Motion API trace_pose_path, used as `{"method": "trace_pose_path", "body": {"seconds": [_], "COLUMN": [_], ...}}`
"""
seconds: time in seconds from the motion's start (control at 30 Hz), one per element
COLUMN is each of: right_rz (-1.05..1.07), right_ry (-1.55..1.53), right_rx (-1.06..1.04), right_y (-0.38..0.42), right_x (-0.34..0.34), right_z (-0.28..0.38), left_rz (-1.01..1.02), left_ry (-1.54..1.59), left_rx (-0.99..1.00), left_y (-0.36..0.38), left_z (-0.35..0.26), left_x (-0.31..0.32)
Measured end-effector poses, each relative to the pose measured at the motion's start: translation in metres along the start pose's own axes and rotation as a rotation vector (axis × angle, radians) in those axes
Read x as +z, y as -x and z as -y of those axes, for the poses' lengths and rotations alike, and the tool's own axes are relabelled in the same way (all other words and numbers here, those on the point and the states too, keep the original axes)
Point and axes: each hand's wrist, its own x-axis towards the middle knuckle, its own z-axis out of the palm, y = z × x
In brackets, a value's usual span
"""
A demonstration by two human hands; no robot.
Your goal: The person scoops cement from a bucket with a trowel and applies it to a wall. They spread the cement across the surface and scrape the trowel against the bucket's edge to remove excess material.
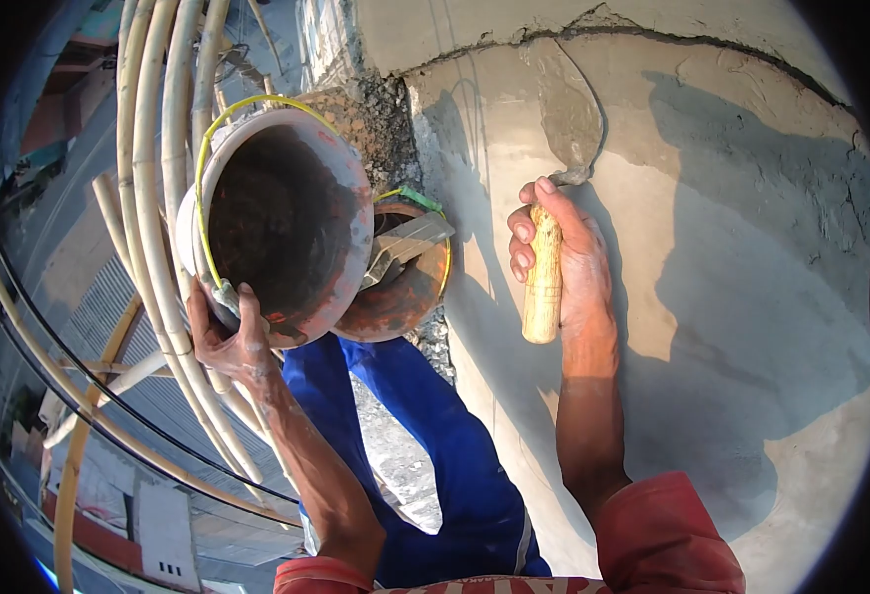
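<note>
My right hand (585, 259) is closed around the wooden handle of a trowel (566, 104). Its grey, mortar-smeared blade points up and lies close over the wall, just below a rough crack. My left hand (235, 345) grips the lower rim of a whitish bucket (354, 252), thumb over the edge beside the end of its yellow handle. The bucket is tilted so its mouth faces me, and the inside is dark with reddish and grey residue. Behind it, partly hidden, a second bucket (381, 319) with a yellow handle holds a flat, mortar-crusted tool (407, 247).
The plastered wall (514, 416) fills the right side, with damp grey patches and shadows. Bamboo poles (148, 148) and black cables (148, 431) run along the left. Corrugated roofs (108, 307) lie far below. My blue-trousered legs (425, 426) stand over a rough, narrow ledge (390, 445).
</note>
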Motion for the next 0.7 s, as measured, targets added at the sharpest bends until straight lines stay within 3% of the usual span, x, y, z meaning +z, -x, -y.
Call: {"method": "trace_pose_path", "body": {"seconds": [0.3,0.7], "right_rz": [-0.135,-0.057], "right_ry": [0.069,0.191], "right_rx": [-0.094,-0.057], "right_y": [0.046,-0.013], "right_x": [0.009,0.01], "right_z": [-0.015,-0.036], "left_rz": [-0.016,0.023], "left_ry": [-0.019,-0.063], "left_rx": [0.021,0.021], "left_y": [0.0,-0.001], "left_z": [0.004,0.003], "left_x": [-0.001,-0.002]}}
